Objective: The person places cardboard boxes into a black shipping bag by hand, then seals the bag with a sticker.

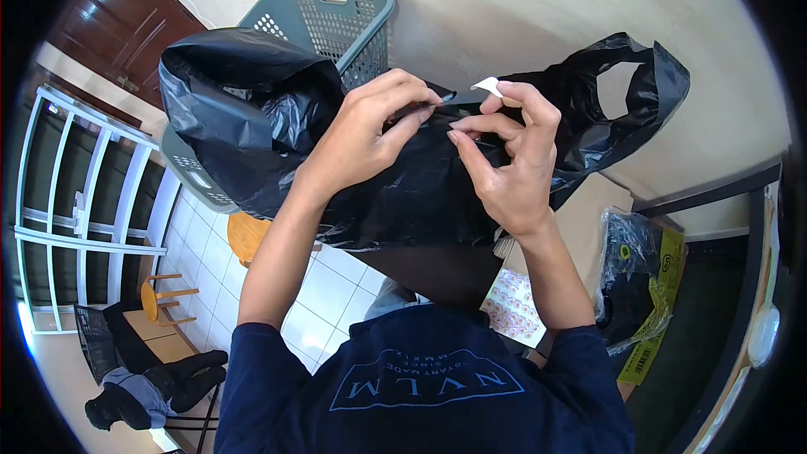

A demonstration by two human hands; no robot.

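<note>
A large black plastic bag (403,202) with loop handles spreads out in front of me, its left opening gaping. My left hand (370,126) is closed, thumb and fingers pinching a fold of the bag near its middle. Just to the right, my right hand (514,147) has a small white sticker (486,85) with a curled edge at its upper fingertips. The thumb and another finger of that hand come together low over the black plastic, close to the left fingertips.
A grey-green laundry basket (370,42) stands behind the bag against the wall. At lower right are a printed sheet of round stickers (513,307), cardboard (580,223) and a plastic-wrapped package (630,277). Wooden stools (245,237) and a clothed dark mannequin (151,391) are at left.
</note>
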